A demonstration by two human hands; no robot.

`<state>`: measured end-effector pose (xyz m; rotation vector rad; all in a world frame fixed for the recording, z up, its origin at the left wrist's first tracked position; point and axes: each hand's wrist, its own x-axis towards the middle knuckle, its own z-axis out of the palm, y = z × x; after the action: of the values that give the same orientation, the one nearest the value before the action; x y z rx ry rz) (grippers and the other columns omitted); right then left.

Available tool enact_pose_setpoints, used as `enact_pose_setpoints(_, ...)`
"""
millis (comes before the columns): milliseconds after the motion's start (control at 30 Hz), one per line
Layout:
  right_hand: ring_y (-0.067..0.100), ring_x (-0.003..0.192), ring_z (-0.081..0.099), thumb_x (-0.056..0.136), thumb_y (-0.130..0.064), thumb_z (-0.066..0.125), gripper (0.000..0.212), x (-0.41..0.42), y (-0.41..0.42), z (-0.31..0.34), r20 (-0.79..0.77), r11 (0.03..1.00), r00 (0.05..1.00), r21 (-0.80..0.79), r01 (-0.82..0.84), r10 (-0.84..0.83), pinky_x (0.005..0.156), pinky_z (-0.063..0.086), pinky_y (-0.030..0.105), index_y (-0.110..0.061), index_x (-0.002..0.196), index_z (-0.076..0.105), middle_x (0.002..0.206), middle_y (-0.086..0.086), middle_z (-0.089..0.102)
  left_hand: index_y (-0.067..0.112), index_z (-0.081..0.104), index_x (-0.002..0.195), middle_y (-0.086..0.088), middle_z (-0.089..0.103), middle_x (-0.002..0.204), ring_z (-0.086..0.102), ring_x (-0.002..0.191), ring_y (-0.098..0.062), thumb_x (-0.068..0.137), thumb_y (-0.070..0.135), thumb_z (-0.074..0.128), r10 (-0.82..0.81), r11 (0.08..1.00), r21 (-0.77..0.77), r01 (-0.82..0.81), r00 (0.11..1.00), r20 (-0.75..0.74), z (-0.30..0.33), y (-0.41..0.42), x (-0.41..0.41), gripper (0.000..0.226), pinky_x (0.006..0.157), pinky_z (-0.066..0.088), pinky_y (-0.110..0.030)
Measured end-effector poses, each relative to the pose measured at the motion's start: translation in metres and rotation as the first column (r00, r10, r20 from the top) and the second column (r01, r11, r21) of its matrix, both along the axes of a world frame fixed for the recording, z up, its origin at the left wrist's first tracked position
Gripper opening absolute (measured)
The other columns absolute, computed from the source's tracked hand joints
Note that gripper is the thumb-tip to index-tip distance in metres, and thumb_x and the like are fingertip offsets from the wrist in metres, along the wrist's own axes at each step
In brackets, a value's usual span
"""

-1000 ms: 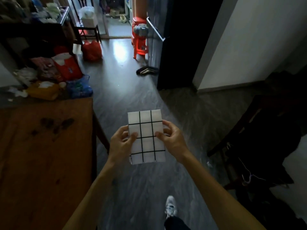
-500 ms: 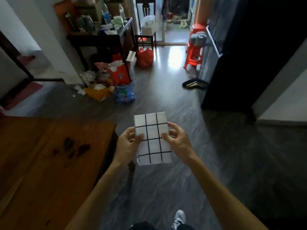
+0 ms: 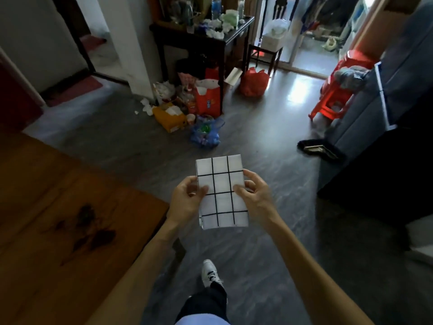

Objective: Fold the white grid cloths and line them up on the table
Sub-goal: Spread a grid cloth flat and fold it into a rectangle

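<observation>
A folded white cloth with a black grid [image 3: 221, 184] is held up in front of me over the floor, folded into a small upright rectangle. My left hand [image 3: 186, 200] pinches its left edge with thumb on top. My right hand [image 3: 254, 194] pinches its right edge the same way. The brown wooden table [image 3: 58, 219] lies to the left, its near corner just left of my left wrist. No other grid cloth shows on the visible part of the table.
Dark stains [image 3: 89, 228] mark the tabletop. On the grey floor ahead sit a pile of bags and rubbish [image 3: 187, 109], a red plastic stool [image 3: 332, 95] and a dark slipper [image 3: 318, 148]. My shoe [image 3: 209, 273] is below the cloth.
The view has swung left, bringing more of the table and the left doorway into sight. Both hands keep the same hold on the folded cloth. My foot has stepped forward.
</observation>
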<state>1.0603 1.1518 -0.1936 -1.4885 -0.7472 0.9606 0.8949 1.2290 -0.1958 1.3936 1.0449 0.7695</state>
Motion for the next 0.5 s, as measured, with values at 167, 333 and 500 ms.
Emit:
enact_pose_setpoints(167, 0.026, 0.089, 0.071, 0.090, 0.002, 0.060, 0.039, 0.039, 0.098, 0.012, 0.014, 0.999, 0.999, -0.016, -0.038, 0.038, 0.073, 0.059, 0.039, -0.012, 0.126, 0.054, 0.097, 0.012, 0.072, 0.016, 0.062, 0.109, -0.006, 0.067, 0.102, 0.068, 0.090, -0.018, 0.086, 0.018, 0.068, 0.116, 0.991, -0.064, -0.113, 0.993, 0.032, -0.010, 0.088, 0.036, 0.023, 0.069, 0.058, -0.028)
enact_pose_setpoints(333, 0.023, 0.089, 0.072, 0.091, 0.001, 0.059, 0.039, 0.060, 0.189, 0.021, 0.038, 0.989, 0.989, -0.029, -0.143, 0.144, 0.073, 0.060, 0.039, -0.014, 0.127, 0.054, 0.100, 0.013, 0.072, 0.018, 0.062, 0.110, -0.004, 0.068, 0.103, 0.067, 0.093, -0.019, 0.086, 0.020, 0.069, 0.220, 0.973, -0.068, -0.219, 0.975, 0.005, -0.001, 0.164, 0.052, 0.025, 0.077, 0.059, -0.038)
enact_pose_setpoints(500, 0.017, 0.091, 0.071, 0.090, 0.000, 0.061, 0.039, 0.074, 0.272, 0.012, 0.080, 0.964, 0.961, -0.040, -0.261, 0.264, 0.074, 0.059, 0.029, -0.012, 0.127, 0.055, 0.100, 0.007, 0.071, 0.017, 0.062, 0.105, -0.004, 0.069, 0.100, 0.067, 0.092, -0.019, 0.085, 0.018, 0.069, 0.332, 0.942, -0.039, -0.333, 0.943, -0.034, -0.009, 0.224, 0.058, 0.021, 0.079, 0.058, -0.040)
